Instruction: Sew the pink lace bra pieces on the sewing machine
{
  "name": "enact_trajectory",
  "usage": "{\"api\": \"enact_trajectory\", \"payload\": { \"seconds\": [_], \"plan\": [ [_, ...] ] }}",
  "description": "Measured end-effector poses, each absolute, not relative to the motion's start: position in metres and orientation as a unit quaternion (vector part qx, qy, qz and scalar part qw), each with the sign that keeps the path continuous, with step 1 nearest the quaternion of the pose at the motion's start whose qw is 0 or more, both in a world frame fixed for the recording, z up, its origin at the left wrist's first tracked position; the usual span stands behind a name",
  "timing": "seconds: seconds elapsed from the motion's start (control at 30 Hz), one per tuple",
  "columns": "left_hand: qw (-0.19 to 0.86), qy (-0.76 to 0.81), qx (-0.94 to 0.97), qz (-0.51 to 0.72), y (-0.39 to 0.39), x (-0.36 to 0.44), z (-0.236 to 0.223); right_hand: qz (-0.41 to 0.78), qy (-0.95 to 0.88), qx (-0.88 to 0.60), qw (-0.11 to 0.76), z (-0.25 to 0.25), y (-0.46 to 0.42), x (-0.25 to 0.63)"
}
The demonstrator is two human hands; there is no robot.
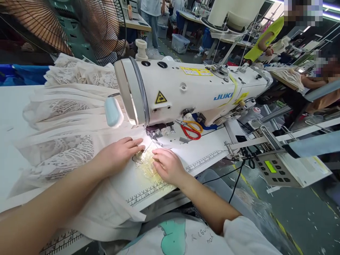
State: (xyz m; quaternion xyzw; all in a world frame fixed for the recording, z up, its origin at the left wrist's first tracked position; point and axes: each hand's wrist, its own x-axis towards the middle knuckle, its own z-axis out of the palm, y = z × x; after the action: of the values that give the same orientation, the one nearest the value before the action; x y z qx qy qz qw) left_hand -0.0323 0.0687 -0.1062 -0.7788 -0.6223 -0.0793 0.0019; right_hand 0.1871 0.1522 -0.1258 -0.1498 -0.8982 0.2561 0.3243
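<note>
A white JUKI sewing machine stands over the worktable, its needle area partly hidden under the head. My left hand lies flat on the cream cloth, fingers stretched toward the needle area. Just to the right, my right hand has its fingers curled together, the thumb near the index finger. What they grip, if anything, cannot be made out. Between both hands lies a shiny yellowish patch on the table. Cream lace fabric spreads in folds to the left and hangs over the front edge.
Red and orange-handled scissors lie behind my right hand, under the machine arm. A ruler strip runs along the table's front edge. A large fan stands at the back left, a control box at right. Other people work behind.
</note>
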Motion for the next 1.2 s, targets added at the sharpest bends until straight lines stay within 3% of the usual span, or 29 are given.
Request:
{"api": "enact_trajectory", "payload": {
  "seconds": [1.2],
  "plan": [
    [-0.026, -0.626, -0.779, -0.003, 0.077, -0.032, -0.092, 0.262, -0.889, -0.144, 0.347, -0.129, 0.152, 0.186]
  ]
}}
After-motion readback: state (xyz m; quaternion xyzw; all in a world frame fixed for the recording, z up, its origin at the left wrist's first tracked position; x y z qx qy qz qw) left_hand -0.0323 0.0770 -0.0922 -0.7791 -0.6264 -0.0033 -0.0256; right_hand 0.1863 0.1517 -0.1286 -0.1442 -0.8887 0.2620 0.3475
